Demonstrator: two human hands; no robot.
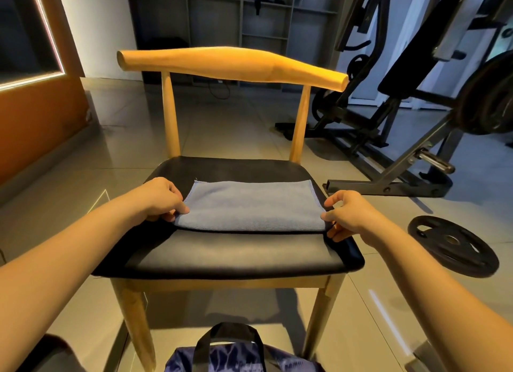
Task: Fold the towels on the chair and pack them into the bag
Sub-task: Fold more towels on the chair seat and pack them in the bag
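The towel (pixel 249 205) is a plain pale blue-grey, with edge stitching in a slightly stronger blue. The chair (pixel 233 62) has a honey-coloured wooden frame and a black seat. The bag (pixel 233 356) is dark navy, perhaps with a faint mottled print, and its straps are black. The weight plate (pixel 452 245) is black, the floor tiles (pixel 222 121) grey-beige, the wall (pixel 36 121) orange.

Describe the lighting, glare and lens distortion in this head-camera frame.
Head view: the wide-angle lens stretches the forearms toward the lower corners; warm light on the left, cooler on the right; the LED strip blows out; the floor tiles carry glare streaks; the towel is sharp, the back shelves dim.
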